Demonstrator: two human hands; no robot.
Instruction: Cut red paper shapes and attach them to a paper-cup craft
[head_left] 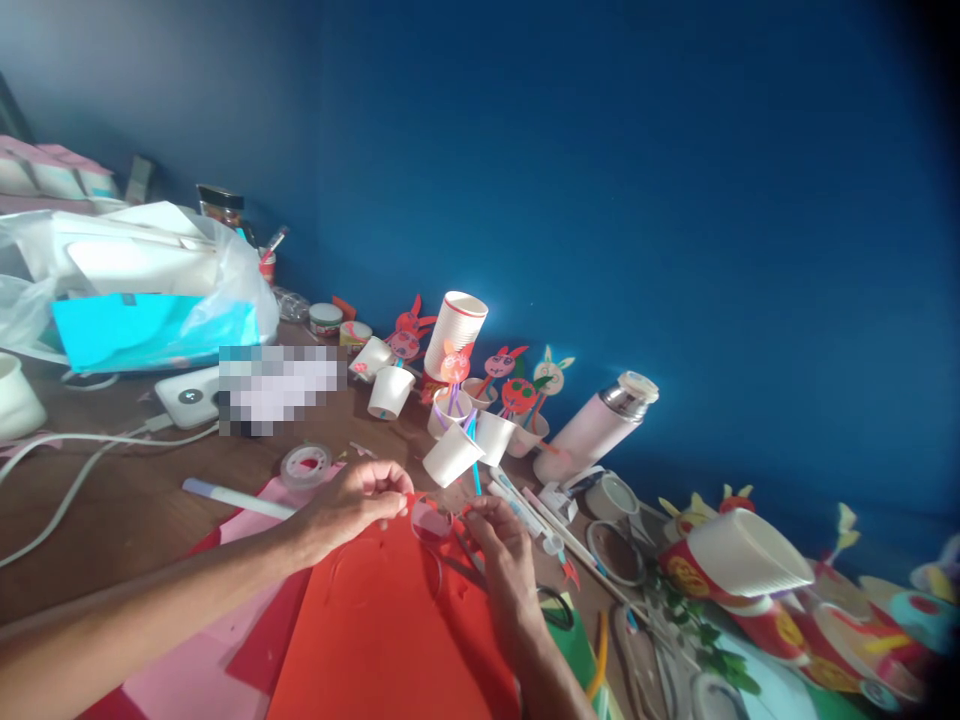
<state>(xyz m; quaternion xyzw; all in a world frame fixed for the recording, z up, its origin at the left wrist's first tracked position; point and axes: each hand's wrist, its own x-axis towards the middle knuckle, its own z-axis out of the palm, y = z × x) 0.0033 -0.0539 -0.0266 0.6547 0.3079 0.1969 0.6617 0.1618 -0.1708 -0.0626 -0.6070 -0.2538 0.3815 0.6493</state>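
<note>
Over a large red paper sheet (pixel 390 640), my left hand (pixel 367 500) pinches the edge of a small red paper piece (pixel 415 498) between thumb and fingertips. My right hand (pixel 504 545) is closed at the other side, its thumb and finger meeting at red paper too. Between both hands is a round pinkish disc (pixel 433 522); whether it is joined to the red piece I cannot tell. A grey blade-like strip (pixel 469 552) shows beside my right fingers, and a black loop (pixel 556 606) lies past my right wrist, partly hidden.
Paper cups (pixel 453 455) with paper rabbit faces on straws stand ahead, near a cup stack (pixel 457 330) and a pink thermos (pixel 592 430). A tape roll (pixel 306 466) and marker (pixel 236 497) lie left. More decorated cups (pixel 750 560) sit right, below the blue wall (pixel 637 200).
</note>
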